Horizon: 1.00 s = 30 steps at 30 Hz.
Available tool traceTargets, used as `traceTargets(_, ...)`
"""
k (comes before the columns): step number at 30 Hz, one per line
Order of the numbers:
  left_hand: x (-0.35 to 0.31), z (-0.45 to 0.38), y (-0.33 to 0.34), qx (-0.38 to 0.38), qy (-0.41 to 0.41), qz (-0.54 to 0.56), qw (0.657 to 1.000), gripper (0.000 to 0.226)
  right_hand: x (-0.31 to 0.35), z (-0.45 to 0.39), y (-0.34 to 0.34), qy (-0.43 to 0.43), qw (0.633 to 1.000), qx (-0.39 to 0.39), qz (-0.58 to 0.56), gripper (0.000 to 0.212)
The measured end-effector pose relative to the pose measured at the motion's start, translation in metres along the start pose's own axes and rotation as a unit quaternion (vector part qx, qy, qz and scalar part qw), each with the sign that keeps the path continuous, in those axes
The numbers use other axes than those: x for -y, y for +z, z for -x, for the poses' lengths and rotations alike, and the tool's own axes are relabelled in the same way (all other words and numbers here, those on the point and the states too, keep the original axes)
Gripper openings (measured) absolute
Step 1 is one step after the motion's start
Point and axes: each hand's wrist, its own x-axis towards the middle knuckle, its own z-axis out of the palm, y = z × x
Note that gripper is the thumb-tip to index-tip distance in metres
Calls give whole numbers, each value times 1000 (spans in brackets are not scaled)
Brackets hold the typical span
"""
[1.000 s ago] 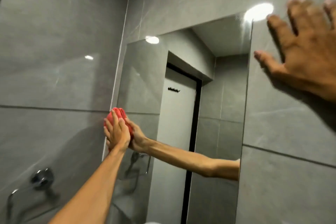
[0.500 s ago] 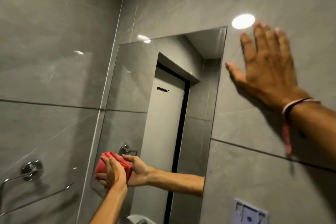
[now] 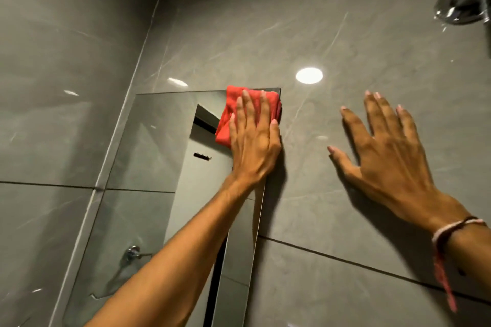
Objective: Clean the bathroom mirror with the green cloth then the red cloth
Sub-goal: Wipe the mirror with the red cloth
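The frameless bathroom mirror (image 3: 148, 162) hangs on the grey tiled wall, left of centre. My left hand (image 3: 252, 146) lies flat on the red cloth (image 3: 229, 114) and presses it against the mirror's top right corner. To the right of the mirror, my right hand (image 3: 385, 156) rests on the wall tile with fingers spread and nothing in it; a string bracelet is on its wrist. No green cloth is in view.
A chrome shower head (image 3: 465, 5) juts out at the top right. The mirror reflects a pale door, a dark door frame and a chrome towel-rail mount (image 3: 132, 252). Grey tiled walls meet in a corner at the upper left.
My left hand has carried the red cloth from the mirror's lower left edge up to its top right corner. The view has tilted upward; my right hand stays on the wall.
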Motion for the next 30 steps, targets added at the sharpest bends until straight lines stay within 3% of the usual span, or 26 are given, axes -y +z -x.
traceTargets(6,41,-19,-30,-10,186,-188,964,55,6,-7,0,-21,999,24,-7,81)
traceTargets(9,40,-25,-22,20,186,-130,974,57,31,-17,12,-35,999,10,-29,79)
traceTargets(12,46,-20,-11,-10,139,-56,989,55,50,-17,27,-44,999,1,-27,75)
traceTargets(17,81,-17,-16,-40,-6,-39,998,55,61,-2,42,-51,999,-2,-19,77)
traceTargets(22,204,51,-42,-43,-193,-51,979,54,62,9,46,-65,998,-4,-12,75)
traceTargets(26,299,182,-60,-32,-394,-53,917,52,66,13,53,-55,997,-47,-17,72)
traceTargets(30,319,321,-57,-37,-587,-43,807,50,72,16,64,-30,994,-100,-32,71)
